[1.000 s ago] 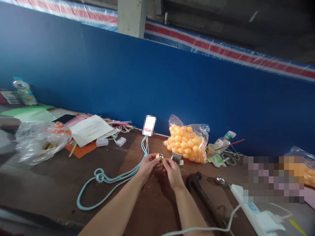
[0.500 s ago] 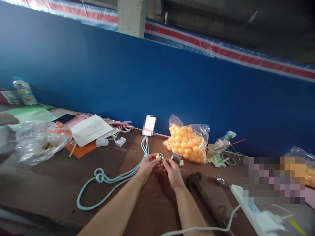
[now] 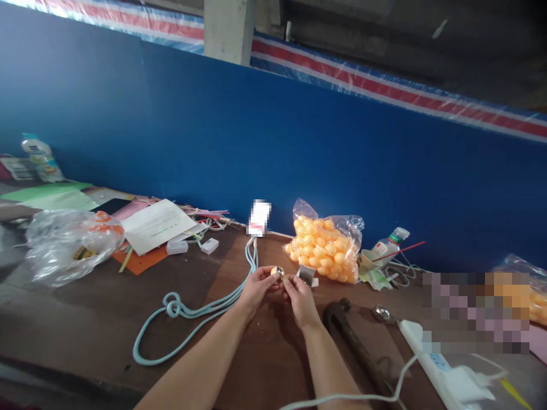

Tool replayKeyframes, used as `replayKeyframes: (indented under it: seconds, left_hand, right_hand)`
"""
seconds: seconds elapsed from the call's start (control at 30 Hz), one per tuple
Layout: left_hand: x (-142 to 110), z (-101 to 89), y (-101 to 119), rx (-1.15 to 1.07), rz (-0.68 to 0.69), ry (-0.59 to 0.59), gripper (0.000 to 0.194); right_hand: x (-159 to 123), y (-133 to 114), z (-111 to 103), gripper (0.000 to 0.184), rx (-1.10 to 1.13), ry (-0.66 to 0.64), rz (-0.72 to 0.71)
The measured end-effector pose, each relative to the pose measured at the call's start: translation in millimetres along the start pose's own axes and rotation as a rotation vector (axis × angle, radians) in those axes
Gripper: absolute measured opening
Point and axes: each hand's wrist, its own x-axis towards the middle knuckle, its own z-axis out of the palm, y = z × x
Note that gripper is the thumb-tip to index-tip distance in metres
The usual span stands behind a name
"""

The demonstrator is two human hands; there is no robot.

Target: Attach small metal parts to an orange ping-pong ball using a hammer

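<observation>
A small round ball (image 3: pixel 277 272), orange with a shiny silver part on top, is held in the fingers of my left hand (image 3: pixel 257 290). Close beside it, the thumb and forefinger of my right hand (image 3: pixel 300 296) are pinched together. Whatever is between those fingertips is too small to make out. Just behind the right hand stands a small open box (image 3: pixel 306 275), its contents unclear. A clear plastic bag of orange balls (image 3: pixel 322 250) lies beyond both hands. To the left, a light blue cord (image 3: pixel 192 313) runs in loops over the brown tabletop (image 3: pixel 252 364).
Right of my forearm lie a dark hooked tool (image 3: pixel 348 333), a shiny silver object (image 3: pixel 381 313) and a white power strip (image 3: pixel 427 356) with its cable. Leftward are a crumpled plastic bag (image 3: pixel 55 245) and papers (image 3: pixel 156 228). A blue partition (image 3: pixel 192 131) borders the table's back.
</observation>
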Motion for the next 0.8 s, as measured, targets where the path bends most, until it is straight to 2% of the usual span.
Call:
replayKeyframes:
  seconds: [0.57, 0.8]
  left_hand:
    - [-1.7, 1.3, 1.9, 0.049, 0.103, -0.001, 0.043]
    - [-4.1, 3.2, 4.1, 0.065, 0.127, 0.003, 0.046]
  right_hand:
    - [2.4, 7.5, 0.3, 0.025, 0.054, -0.001, -0.011]
    - [1.5, 9.2, 4.1, 0.02, 0.145, -0.018, -0.075]
